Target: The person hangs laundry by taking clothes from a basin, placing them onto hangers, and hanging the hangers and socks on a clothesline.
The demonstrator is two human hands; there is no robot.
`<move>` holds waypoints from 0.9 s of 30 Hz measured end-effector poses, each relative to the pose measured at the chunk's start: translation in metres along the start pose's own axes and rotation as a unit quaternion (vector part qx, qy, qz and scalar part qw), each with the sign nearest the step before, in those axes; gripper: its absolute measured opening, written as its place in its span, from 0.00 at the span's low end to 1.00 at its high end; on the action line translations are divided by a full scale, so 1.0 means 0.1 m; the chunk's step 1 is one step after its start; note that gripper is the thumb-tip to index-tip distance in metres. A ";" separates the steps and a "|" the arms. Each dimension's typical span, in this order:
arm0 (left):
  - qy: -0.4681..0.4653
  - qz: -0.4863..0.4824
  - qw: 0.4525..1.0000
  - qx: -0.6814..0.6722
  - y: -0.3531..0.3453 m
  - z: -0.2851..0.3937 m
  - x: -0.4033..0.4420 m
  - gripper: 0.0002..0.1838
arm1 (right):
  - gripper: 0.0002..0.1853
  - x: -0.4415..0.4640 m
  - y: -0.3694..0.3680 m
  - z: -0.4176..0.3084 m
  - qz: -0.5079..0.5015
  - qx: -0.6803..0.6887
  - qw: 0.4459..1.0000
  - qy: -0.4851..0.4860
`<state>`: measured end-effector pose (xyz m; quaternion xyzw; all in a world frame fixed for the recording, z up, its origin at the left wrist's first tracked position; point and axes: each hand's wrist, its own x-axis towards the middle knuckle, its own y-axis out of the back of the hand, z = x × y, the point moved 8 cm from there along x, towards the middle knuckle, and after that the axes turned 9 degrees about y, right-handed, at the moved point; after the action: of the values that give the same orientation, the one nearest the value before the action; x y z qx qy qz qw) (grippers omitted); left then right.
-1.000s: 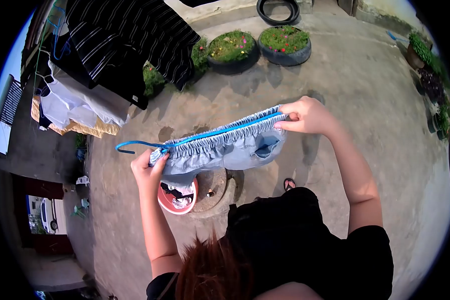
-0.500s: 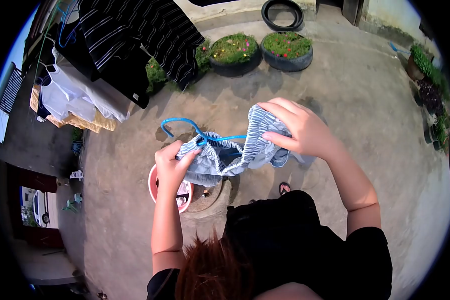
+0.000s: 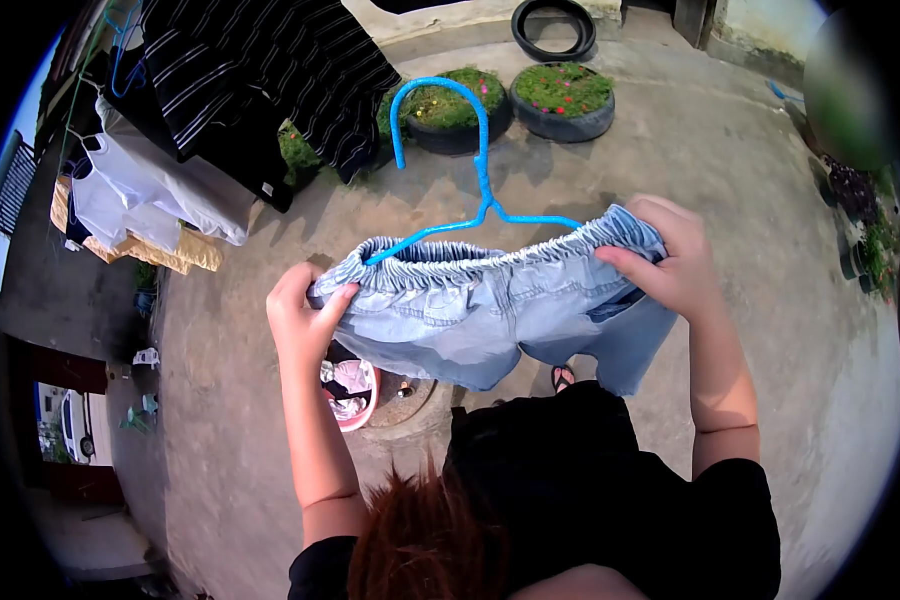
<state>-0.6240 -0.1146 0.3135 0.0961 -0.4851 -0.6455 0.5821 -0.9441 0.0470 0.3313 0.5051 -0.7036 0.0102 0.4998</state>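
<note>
Hanger (image 3: 484, 185) arms are tucked into the waistband (image 3: 530, 257) of the denim shorts (image 3: 470, 305), centre frame; hook is raised, caught on nothing. Waistband ends are pinched, fingers closed, by left hand (image 3: 305, 315) and right hand (image 3: 678, 258). Shorts are held spread, pale blue, elastic gathered, legs hanging, lower fabric creased.

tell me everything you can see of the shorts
The shorts are light blue and look like denim, with a gathered, seemingly elastic waistband and a dark pocket opening near one side. The cloth is creased and darker in places; whether it is damp, I cannot tell. They hang waist up in the air, legs down, partly hiding the tub. The left hand and right hand pinch opposite ends of the waistband, and the blue hanger reaches into the waist.
</note>
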 end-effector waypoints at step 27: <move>-0.099 -0.102 0.969 -0.203 -0.41 0.72 0.15 0.19 | 0.14 -0.44 0.85 0.03 -0.014 0.372 0.855 -0.361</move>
<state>-0.7057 -0.0960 0.3264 -0.0397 -0.3869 -0.7928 0.4693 -1.0073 0.1180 0.3399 0.6313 -0.7712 0.0812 -0.0142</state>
